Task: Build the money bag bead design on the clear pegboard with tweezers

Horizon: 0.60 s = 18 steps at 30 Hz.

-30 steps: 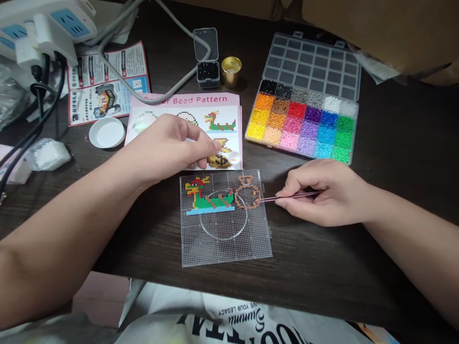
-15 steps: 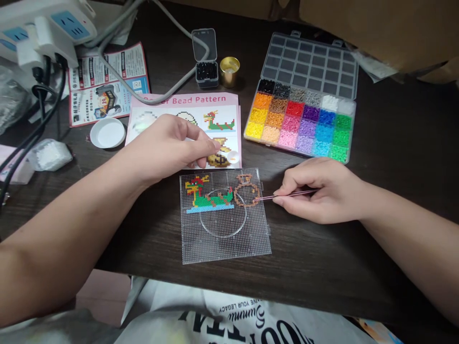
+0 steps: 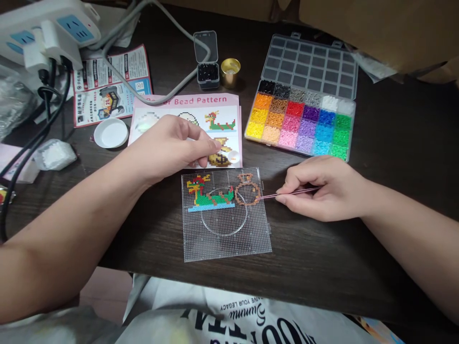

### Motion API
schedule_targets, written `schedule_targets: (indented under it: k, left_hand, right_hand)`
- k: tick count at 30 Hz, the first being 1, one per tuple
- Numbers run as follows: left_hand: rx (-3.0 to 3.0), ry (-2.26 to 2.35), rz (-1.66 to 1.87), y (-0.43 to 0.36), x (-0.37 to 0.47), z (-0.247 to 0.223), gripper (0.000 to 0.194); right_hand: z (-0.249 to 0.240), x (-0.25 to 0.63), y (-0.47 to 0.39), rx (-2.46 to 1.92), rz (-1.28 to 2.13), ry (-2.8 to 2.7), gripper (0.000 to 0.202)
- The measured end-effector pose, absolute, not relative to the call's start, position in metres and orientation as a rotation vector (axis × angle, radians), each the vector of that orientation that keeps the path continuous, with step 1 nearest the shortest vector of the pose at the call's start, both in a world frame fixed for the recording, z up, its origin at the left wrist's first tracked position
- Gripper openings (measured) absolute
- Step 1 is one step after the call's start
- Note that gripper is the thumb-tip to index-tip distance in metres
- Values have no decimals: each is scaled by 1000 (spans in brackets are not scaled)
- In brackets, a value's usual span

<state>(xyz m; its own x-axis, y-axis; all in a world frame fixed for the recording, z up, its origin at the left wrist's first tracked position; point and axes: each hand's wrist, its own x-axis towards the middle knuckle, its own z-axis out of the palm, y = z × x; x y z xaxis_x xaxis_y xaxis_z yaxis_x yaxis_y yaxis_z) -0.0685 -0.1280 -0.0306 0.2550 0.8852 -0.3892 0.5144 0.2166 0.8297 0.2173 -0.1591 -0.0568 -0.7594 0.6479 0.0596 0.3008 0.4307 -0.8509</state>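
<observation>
My right hand pinches pink tweezers lying nearly level. Their tips reach the right edge of a brown bead outline on the clear pegboard. Left of that outline, the board bears a green, red and yellow bead dragon boat over a light blue row. A clear ring shows at the board's middle. Over the bead pattern sheet rests my left hand, thumb and forefinger closed together by the printed gold bag; whether they hold anything is hidden. A small white dish lies beside the fingertips.
An open compartment box of coloured beads stands at the back right. Behind the sheet are a small box of black beads and a gold cup. A white lid, a cable and a power strip occupy the left.
The view has shifted slightly. Both hands keep their grip and place, with the tweezer tips still at the right edge of the brown outline.
</observation>
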Motion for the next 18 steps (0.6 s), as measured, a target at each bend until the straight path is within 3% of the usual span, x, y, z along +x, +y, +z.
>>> schedule_targets:
  k: [18]
  left_hand:
    - [1410, 1408, 403, -125, -74, -31, 34]
  right_hand:
    - [-52, 212, -162, -948, 1341, -2163, 9]
